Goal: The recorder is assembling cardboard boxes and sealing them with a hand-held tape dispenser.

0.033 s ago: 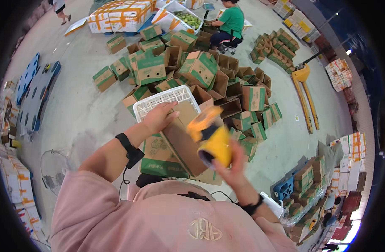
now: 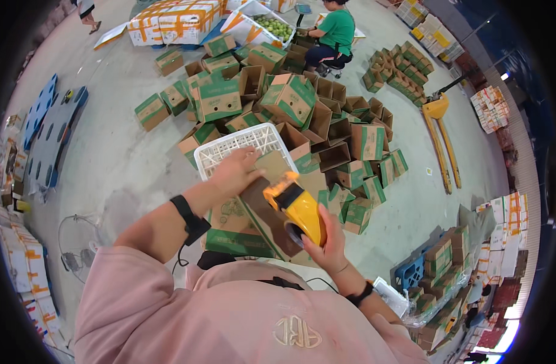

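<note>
Yellow tape dispenser (image 2: 308, 213), one, head view. Held in the right hand (image 2: 331, 244), which is closed about its body, thumb near the lower end and fingers wrapped on the right side. Position: above the brown cardboard carton (image 2: 269, 225) at the wearer's lap. Long axis: slanting, lower right to upper left; the orange front end points up-left, away from the wearer, and the round dark opening faces back toward the body.

Left hand (image 2: 234, 170): palm down, fingers loosely extended and slightly parted, thumb set apart, touching the carton's far end; whether it grips or merely presses, cannot tell. Carton: long axis likewise from upper left to lower right, far end at the white plastic basket (image 2: 229, 142).

Surroundings: heap of green-and-brown cartons (image 2: 218, 100) on the floor beyond the basket; one co-worker in a green shirt (image 2: 337, 30), seated, near a white box (image 2: 237, 24) of round green fruit (image 2: 273, 28); one yellow pallet jack (image 2: 436, 109), standing to the right.
</note>
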Available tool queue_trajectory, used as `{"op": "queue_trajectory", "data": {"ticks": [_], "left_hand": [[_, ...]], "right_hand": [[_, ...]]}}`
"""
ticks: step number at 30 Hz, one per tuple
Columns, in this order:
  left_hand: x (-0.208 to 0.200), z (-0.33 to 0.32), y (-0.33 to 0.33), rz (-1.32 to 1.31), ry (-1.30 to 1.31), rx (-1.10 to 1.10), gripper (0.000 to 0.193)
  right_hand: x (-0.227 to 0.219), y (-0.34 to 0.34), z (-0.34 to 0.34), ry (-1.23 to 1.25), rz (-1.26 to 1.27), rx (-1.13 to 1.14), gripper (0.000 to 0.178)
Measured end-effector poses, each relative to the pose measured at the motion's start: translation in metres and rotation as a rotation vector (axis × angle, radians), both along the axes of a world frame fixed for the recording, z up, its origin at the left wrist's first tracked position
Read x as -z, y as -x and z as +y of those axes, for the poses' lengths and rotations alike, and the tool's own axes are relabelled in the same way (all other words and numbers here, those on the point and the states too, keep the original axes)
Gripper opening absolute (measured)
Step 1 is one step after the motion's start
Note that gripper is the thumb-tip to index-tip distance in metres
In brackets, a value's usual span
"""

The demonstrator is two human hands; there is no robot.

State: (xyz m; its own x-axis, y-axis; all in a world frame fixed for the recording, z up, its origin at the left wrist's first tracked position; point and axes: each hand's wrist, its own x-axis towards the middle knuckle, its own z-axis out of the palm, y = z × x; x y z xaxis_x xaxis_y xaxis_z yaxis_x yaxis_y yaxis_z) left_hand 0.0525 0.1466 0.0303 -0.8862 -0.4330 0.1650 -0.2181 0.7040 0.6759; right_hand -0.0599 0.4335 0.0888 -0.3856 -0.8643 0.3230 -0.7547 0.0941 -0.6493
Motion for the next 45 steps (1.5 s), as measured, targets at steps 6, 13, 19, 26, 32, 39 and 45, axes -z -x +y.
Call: {"op": "queue_trajectory", "data": {"ticks": [6, 13, 19, 26, 32, 39, 45], "left_hand": [[-0.001, 0.055, -0.055, -0.031, 0.334, 0.56, 0.062], [0.005, 0.04, -0.049, 0.24, 0.288, 0.469, 0.082], [0.014, 0.046, -0.043, 0.278, 0.219, 0.465, 0.083], [0.022, 0.044, -0.05, 0.238, 0.252, 0.433, 0.081], [0.02, 0.043, -0.046, 0.413, 0.238, 0.391, 0.071], [0.025, 0.049, -0.052, 0.399, 0.288, 0.311, 0.06], [0.011, 0.055, -0.054, 0.298, 0.349, 0.331, 0.056]], "right_hand": [[-0.008, -0.022, -0.014, 0.007, 0.06, 0.046, 0.074], [-0.092, 0.042, -0.176, -0.104, -0.105, 0.135, 0.036], [-0.054, 0.036, -0.402, -0.911, 0.451, -0.37, 0.048], [-0.048, -0.013, -0.387, -1.271, 0.488, -0.452, 0.046], [-0.128, 0.008, -0.245, -0.786, 0.427, -0.272, 0.04], [-0.114, -0.021, -0.028, -0.609, 0.315, 0.044, 0.046], [-0.057, -0.02, 0.08, -0.807, 0.195, 0.057, 0.048]]}}
